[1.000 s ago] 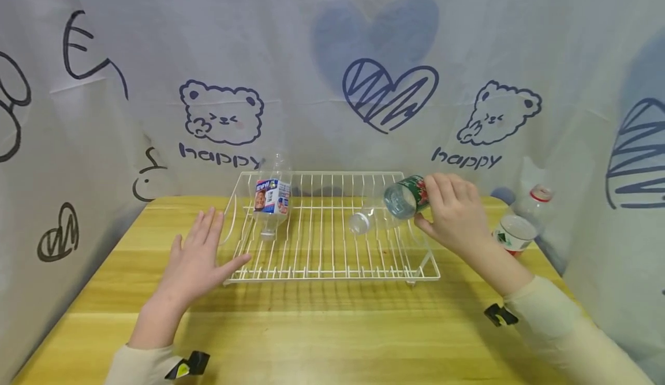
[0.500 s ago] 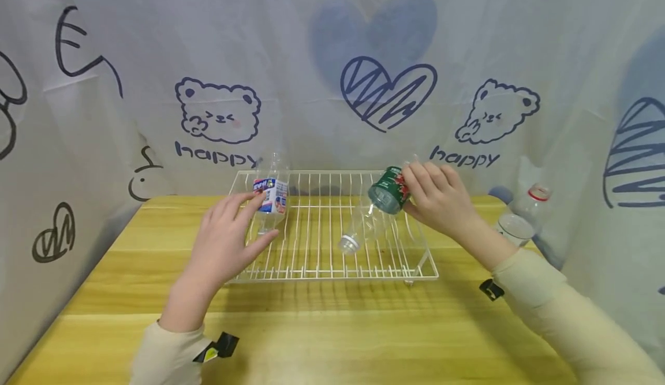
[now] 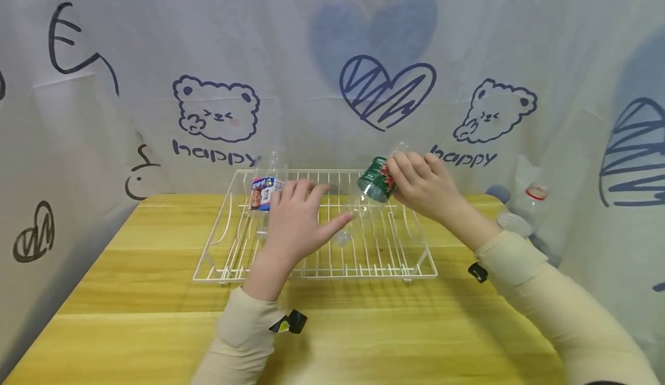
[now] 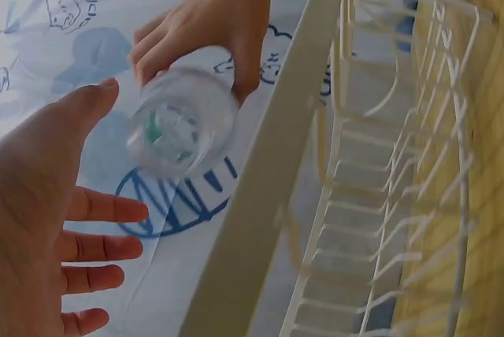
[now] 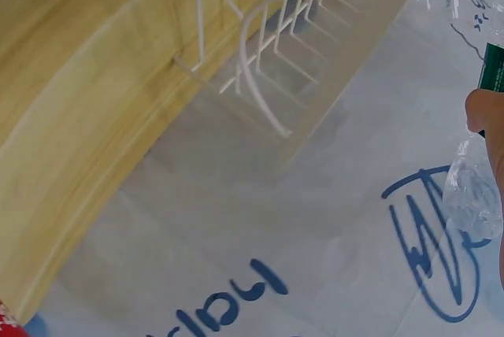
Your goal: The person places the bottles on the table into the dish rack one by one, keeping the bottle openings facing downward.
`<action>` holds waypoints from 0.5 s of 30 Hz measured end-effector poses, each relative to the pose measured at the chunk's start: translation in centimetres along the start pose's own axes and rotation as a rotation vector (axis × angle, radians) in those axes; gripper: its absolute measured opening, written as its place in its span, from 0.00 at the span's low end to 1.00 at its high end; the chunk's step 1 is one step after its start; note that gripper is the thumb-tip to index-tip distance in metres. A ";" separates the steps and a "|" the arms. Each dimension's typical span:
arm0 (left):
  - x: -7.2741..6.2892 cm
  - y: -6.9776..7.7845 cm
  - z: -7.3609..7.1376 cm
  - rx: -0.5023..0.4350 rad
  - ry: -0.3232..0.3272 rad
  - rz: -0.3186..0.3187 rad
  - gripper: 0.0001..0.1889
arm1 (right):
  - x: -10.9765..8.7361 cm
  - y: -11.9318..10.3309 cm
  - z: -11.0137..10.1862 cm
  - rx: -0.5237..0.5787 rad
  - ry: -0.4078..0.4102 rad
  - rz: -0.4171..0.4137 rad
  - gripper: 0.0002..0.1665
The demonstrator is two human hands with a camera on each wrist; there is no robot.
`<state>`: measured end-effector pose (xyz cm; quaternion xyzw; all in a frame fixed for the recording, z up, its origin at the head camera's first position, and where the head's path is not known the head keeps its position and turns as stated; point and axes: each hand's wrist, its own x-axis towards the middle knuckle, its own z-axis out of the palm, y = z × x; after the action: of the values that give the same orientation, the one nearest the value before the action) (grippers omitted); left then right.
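My right hand (image 3: 423,183) grips a clear plastic bottle with a green label (image 3: 378,178). The bottle is tilted, its capped neck slanting down to the left over the white wire rack (image 3: 314,276). In the right wrist view the thumb presses by the green label (image 5: 494,69). My left hand (image 3: 296,220) is over the rack's left half, fingers spread, thumb toward the bottle. In the left wrist view a gap shows between that hand (image 4: 47,172) and the bottle (image 4: 185,120). A clear bottle with a blue and white label (image 3: 262,193) stands cap down in the rack, partly behind my left hand.
Right of the rack, by the curtain, stand a clear bottle with a red rim (image 3: 536,191) and another clear container (image 3: 514,223), partly behind my right forearm. The rack sits on a wooden table (image 3: 156,292). A curtain with drawings (image 3: 301,113) hangs behind.
My left hand has moved right, from beside the rack to in front of the blue-labelled bottle and past it. My right hand has carried the green-labelled bottle left and slightly up.
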<state>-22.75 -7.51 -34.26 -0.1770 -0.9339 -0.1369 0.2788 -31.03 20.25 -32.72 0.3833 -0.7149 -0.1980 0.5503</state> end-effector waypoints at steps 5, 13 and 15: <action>0.8 1.9 1.2 -0.006 -0.084 -0.033 0.42 | 0.8 -0.2 -0.4 -0.023 -0.019 -0.027 0.40; 1.2 2.9 1.6 0.008 -0.090 -0.049 0.45 | 1.7 -0.3 -1.0 -0.055 -0.032 -0.056 0.36; 1.3 3.1 1.6 0.021 -0.093 -0.055 0.45 | 1.9 -0.4 -1.0 -0.051 -0.021 -0.052 0.34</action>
<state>-23.25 -3.85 -34.36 -0.1546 -0.9517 -0.1261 0.2334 -30.12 18.70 -31.47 0.3854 -0.7053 -0.2344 0.5469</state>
